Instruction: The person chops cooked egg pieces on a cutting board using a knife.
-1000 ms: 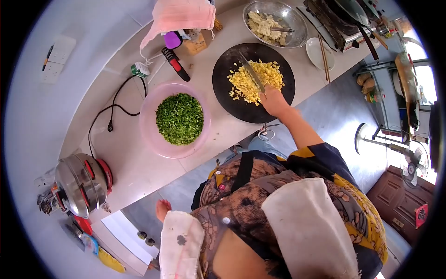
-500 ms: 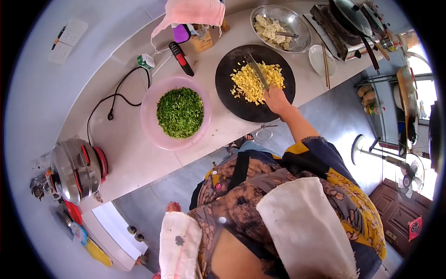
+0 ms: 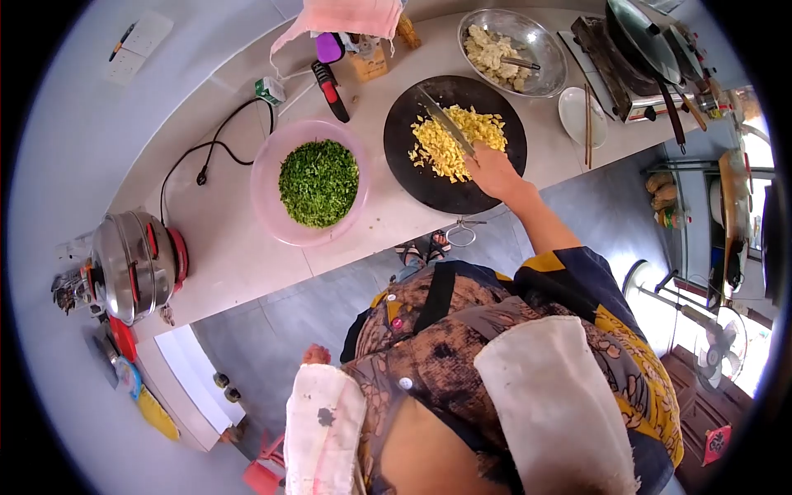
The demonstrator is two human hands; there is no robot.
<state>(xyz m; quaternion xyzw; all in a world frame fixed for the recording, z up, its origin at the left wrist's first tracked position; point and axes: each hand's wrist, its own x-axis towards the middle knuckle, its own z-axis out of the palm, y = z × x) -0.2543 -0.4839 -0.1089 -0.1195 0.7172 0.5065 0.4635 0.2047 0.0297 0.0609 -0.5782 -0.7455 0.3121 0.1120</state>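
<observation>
Near the counter's [image 3: 235, 268] front edge, the right hand [image 3: 493, 171] grips a grey metal knife [image 3: 446, 121]. Chopped yellow bits [image 3: 442, 153] lie beneath.

Counter [image 3: 235, 235] front edge: open between pot [image 3: 124, 268] and pink bowl [image 3: 265, 196].
Middle gap: narrow lane between pink bowl and black board [image 3: 412, 180].
Back edge: cord [image 3: 216, 142] obstructs left; metal bowl [image 3: 549, 54], right.
Right end: plate [image 3: 572, 120], chopsticks [image 3: 588, 124] and stove [image 3: 652, 108] block.

Knife [image 3: 446, 121]: grey. Chopped food [image 3: 485, 125]: yellow. Board [image 3: 433, 191]: black. Herbs [image 3: 319, 183]: green. Basin [image 3: 266, 183]: pale pink. Shirt [image 3: 445, 351]: brown, black-mottled, part floral.
</observation>
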